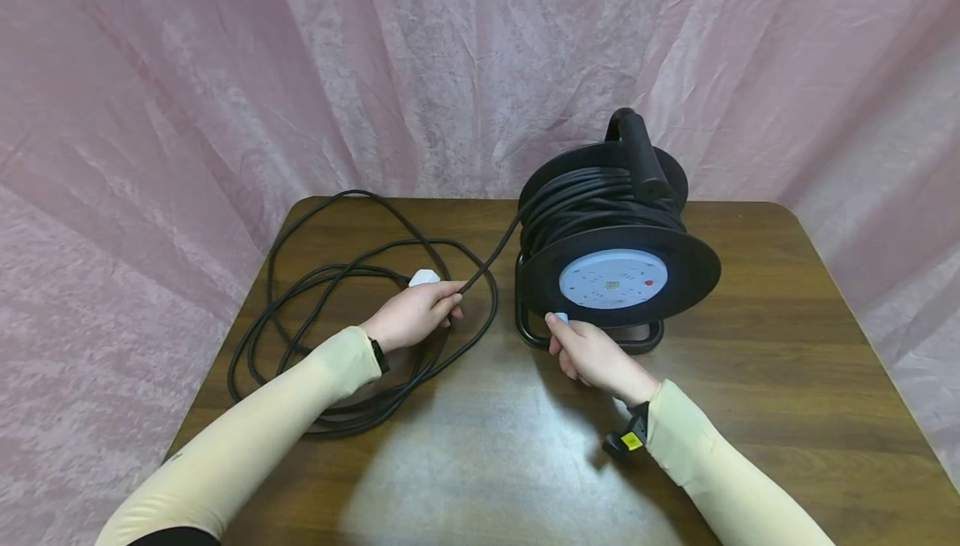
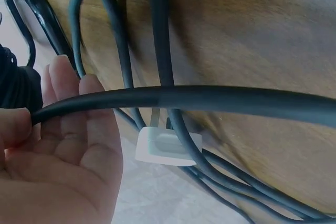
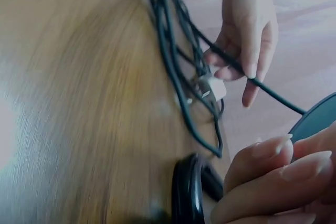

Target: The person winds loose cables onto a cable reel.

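A black cable reel [image 1: 618, 271] stands on its tube frame, its light-coloured socket panel [image 1: 613, 279] facing forward. My right hand [image 1: 596, 358] pinches a small pale knob [image 1: 562, 316] at the lower left of the reel's front disc; in the right wrist view its fingers [image 3: 268, 182] are curled and hide the knob. Left of the reel, my left hand [image 1: 416, 313] holds the black cable [image 2: 236, 99] between thumb and fingers. From there the cable slants up to the drum. A white plug [image 2: 168, 146] on the cable's end lies just behind that hand, pins exposed.
Loose cable loops [image 1: 360, 421] spread over the left part of the wooden table [image 1: 787, 363]. The reel's black carrying handle [image 1: 641, 154] rises at its top. A pink curtain [image 1: 450, 71] hangs behind the table and along its sides.
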A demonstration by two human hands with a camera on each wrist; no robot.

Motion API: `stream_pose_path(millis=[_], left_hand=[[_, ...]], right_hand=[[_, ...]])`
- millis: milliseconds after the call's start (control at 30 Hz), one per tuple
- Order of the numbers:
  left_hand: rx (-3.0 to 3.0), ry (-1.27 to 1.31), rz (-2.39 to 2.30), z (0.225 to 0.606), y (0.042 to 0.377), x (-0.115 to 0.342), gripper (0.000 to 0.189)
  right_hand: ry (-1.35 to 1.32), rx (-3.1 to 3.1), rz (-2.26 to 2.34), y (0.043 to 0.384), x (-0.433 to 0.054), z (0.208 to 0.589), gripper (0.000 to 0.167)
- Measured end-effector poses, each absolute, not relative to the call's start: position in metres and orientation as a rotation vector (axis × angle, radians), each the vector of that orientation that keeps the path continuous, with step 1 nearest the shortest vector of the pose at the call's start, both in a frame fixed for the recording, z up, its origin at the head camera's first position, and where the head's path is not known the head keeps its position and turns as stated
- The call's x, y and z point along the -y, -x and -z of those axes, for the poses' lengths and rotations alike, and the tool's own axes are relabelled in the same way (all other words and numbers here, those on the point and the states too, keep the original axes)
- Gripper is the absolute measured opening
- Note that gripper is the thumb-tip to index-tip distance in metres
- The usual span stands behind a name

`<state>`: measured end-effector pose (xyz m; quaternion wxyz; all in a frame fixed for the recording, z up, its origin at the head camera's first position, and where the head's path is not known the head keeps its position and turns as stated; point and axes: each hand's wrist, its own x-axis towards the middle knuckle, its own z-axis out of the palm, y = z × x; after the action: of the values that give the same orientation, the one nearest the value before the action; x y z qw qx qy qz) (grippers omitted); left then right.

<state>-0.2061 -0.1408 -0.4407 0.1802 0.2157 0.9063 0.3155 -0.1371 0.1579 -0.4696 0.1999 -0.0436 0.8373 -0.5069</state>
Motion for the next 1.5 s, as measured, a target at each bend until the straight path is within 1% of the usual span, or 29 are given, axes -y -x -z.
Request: stream_pose_path(millis=[200,600,867,1067,1300,1500], left_hand=[[-2.574,-0.613,-0.868,0.44,0.204,0.143,0.042],[-2.599,-0.617,-0.894,0.437,0.204,0.146,0.044],[-2.621,-0.607,-0.886,0.44,0.205,0.147,0.042],[-2.612,-0.584,-0.891,0.442,0.205,0.148,0.043],[-2.601,-0.589,-0.894,0.441,0.204,0.146,0.043],[-2.605,-0.64,-0.912,0.437,0.205,0.141,0.041]], right_hand=[[0.079,-2.237,1.546,0.137,-0.146,0.461,0.062],[0.193,-2.135,1.643,0.141,-0.132,0.441,0.069],[0.258,-2.121,1.687,0.142,-0.127,0.417,0.067],[0.31,-2.084,1.758,0.143,-0.13,0.398,0.069],[0.332,-2.122,1.79,0.141,-0.141,0.378,0.068],[0.349,-2.164,1.784,0.14,-0.151,0.366,0.069]])
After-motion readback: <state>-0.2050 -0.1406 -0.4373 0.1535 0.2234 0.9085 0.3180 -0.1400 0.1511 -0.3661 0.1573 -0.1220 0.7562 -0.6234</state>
